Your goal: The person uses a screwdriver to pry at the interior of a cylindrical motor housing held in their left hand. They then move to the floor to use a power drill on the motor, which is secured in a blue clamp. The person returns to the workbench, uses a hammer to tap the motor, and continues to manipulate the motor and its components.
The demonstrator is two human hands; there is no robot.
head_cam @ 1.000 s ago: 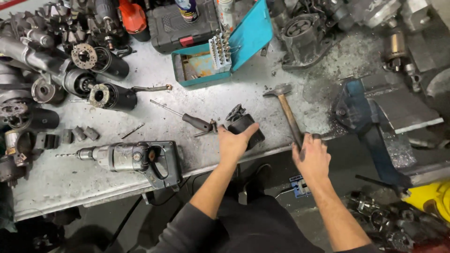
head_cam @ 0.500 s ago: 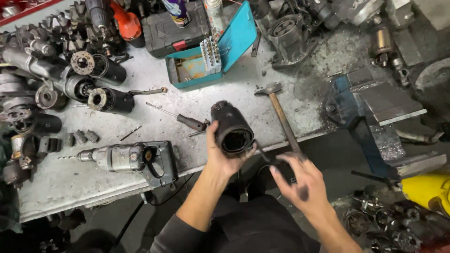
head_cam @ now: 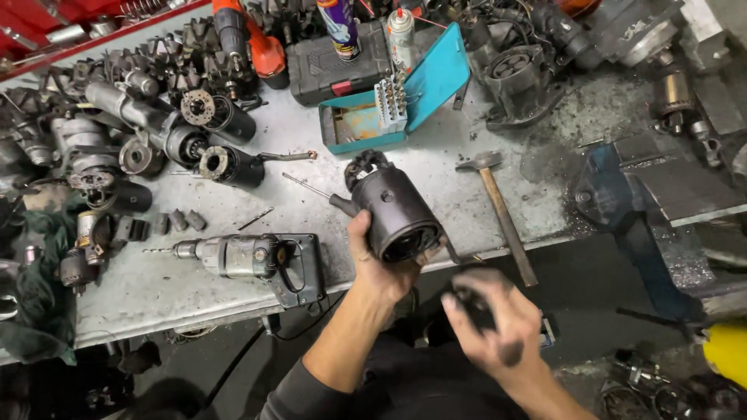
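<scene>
Two bare forearms enter from the near edge of the head view; the left hand (head_cam: 381, 268) wears no glove, ring or watch, and dark grease smudges its fingers and knuckles. The right hand (head_cam: 494, 323) is likewise ungloved and blurred, with black grime patches on its back and fingertips. A dark grey long sleeve (head_cam: 299, 397), soft knit fabric, sits pushed up on the left arm near the elbow at the near edge, and dark clothing of the same tone covers the body between the two arms.
</scene>
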